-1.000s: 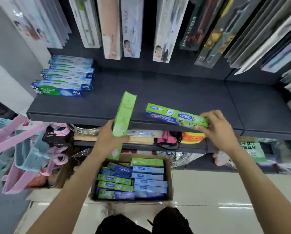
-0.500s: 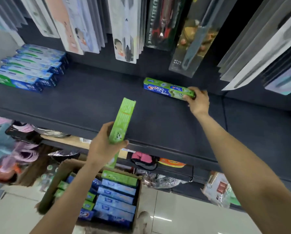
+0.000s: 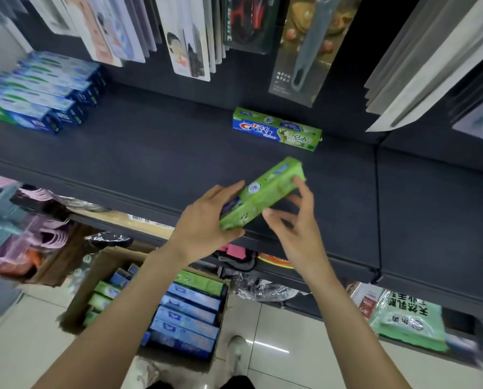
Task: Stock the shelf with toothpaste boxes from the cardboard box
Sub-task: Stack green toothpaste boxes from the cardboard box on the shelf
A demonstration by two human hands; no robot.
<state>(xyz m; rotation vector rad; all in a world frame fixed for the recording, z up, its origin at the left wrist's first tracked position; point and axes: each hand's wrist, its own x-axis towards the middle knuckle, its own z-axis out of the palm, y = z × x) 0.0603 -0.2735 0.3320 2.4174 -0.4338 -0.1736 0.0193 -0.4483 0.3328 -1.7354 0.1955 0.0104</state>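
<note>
both hands [image 3: 206, 220] – green box [image 3: 262, 196], dark shelf [image 3: 150, 158]

Matt dark shelf [image 3: 150, 153], glossy floor tiles [image 3: 290, 346]

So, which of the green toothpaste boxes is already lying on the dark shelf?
The green and blue Crest toothpaste box at the back of the dark shelf, touched by no hand. The other green toothpaste box is held above the shelf edge.
</note>
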